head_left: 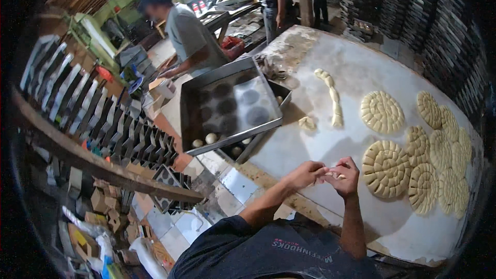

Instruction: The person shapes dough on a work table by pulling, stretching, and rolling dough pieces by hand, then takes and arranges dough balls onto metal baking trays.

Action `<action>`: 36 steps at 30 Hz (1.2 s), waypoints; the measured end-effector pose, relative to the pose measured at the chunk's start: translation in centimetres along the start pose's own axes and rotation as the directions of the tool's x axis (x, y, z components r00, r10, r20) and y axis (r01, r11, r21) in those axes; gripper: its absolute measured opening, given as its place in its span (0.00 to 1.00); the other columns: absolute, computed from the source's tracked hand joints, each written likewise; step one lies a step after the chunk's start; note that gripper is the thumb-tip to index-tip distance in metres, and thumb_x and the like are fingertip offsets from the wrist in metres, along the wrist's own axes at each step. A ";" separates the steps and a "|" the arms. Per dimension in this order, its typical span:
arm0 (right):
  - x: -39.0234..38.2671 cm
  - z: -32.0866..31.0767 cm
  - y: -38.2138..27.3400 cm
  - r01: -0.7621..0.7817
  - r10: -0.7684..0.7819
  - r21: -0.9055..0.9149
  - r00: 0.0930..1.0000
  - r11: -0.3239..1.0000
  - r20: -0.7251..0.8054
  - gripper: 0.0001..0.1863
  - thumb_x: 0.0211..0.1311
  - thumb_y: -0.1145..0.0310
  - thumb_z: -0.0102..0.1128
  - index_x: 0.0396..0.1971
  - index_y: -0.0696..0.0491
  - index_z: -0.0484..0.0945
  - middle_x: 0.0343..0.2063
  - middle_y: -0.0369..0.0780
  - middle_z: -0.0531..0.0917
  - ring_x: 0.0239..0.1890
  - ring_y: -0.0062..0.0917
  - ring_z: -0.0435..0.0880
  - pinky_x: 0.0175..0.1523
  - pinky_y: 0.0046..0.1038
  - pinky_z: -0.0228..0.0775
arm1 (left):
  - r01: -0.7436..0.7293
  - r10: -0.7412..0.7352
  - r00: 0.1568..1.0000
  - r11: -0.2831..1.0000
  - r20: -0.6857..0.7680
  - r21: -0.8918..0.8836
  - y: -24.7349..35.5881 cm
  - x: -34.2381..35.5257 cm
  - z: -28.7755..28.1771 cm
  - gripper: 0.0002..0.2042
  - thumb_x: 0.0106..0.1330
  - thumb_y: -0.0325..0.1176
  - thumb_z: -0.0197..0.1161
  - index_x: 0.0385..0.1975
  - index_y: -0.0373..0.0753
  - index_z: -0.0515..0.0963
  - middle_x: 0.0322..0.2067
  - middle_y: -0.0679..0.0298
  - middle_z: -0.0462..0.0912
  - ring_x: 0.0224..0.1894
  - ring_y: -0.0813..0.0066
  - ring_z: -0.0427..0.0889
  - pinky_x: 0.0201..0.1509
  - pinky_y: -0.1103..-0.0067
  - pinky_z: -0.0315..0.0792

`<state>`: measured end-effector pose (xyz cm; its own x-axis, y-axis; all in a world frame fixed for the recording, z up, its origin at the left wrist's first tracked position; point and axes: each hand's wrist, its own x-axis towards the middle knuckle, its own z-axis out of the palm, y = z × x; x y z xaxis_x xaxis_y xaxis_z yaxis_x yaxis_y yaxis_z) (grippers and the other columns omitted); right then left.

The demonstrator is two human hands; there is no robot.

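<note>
My left hand (308, 174) and my right hand (347, 176) meet above the near part of the pale worktable (315, 147). Between their closed fingers is a small piece of dough (338, 176), mostly covered by the fingers. Just right of my right hand lies a large coiled dough round (386, 169), its surface cut into segments. Another scored round (382, 112) sits farther back, with several more crowded along the right side. Beyond my hands, a twisted dough strip (335, 101) stretches across the table, and a small dough lump (307, 123) rests left of its near end.
A deep metal tray (233, 141) with a few dough balls (211, 138) rests on another tray at the table's left edge. A wooden beam (103, 163) crosses the left side before racked metal pans. One co-worker (191, 33) stands beyond the tray; others are farther back.
</note>
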<state>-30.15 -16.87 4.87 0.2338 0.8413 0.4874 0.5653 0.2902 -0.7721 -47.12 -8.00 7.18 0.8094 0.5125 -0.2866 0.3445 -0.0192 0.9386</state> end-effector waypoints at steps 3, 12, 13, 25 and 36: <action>0.3 2.8 -5.0 0.026 -0.029 0.026 0.995 0.999 0.091 0.16 0.30 0.69 0.82 0.23 0.53 0.84 0.31 0.38 0.75 0.26 0.20 0.75 0.27 0.23 0.68 | -0.173 0.162 0.982 0.978 -0.097 -0.116 -3.4 -5.1 -1.9 0.17 0.73 0.43 0.52 0.42 0.33 0.77 0.28 0.70 0.77 0.27 0.83 0.71 0.31 0.82 0.68; -8.3 17.0 -10.3 -0.180 0.116 0.253 0.961 0.951 0.250 0.16 0.68 0.60 0.50 0.27 0.57 0.76 0.23 0.48 0.75 0.26 0.40 0.77 0.31 0.35 0.67 | -0.316 0.186 0.724 0.945 -0.664 -0.080 -7.8 -19.3 -0.4 0.13 0.70 0.36 0.56 0.48 0.36 0.76 0.28 0.62 0.78 0.27 0.80 0.74 0.31 0.79 0.71; -8.5 17.2 -10.9 -0.112 0.075 0.135 0.964 0.985 0.255 0.17 0.68 0.60 0.50 0.25 0.57 0.75 0.22 0.47 0.75 0.25 0.42 0.77 0.30 0.37 0.67 | -0.321 0.193 0.725 0.944 -0.662 -0.075 -8.0 -20.2 -0.3 0.13 0.70 0.36 0.56 0.48 0.36 0.76 0.28 0.62 0.78 0.27 0.80 0.74 0.31 0.79 0.71; -4.2 8.2 -11.6 0.086 0.004 -0.440 0.980 0.894 0.200 0.12 0.63 0.66 0.57 0.24 0.56 0.72 0.26 0.47 0.74 0.26 0.46 0.77 0.29 0.43 0.70 | -0.376 0.384 0.923 0.909 -0.010 0.180 -2.8 -15.8 -2.9 0.12 0.72 0.36 0.50 0.36 0.31 0.72 0.27 0.54 0.74 0.29 0.65 0.76 0.34 0.71 0.70; -13.4 -1.8 8.8 0.329 -0.095 -0.566 0.911 0.756 0.402 0.11 0.54 0.58 0.60 0.28 0.50 0.77 0.35 0.44 0.75 0.42 0.38 0.69 0.48 0.43 0.59 | -0.307 0.547 0.836 0.505 -0.025 0.807 -24.1 -0.1 -4.4 0.20 0.67 0.43 0.56 0.58 0.53 0.73 0.69 0.60 0.57 0.70 0.54 0.57 0.69 0.59 0.54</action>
<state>-26.84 -26.42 -7.72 -0.1591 0.9220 0.3530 0.9520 0.2380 -0.1924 -57.57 -3.81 -14.60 0.8540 0.4392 0.2788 0.3094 -0.8596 0.4066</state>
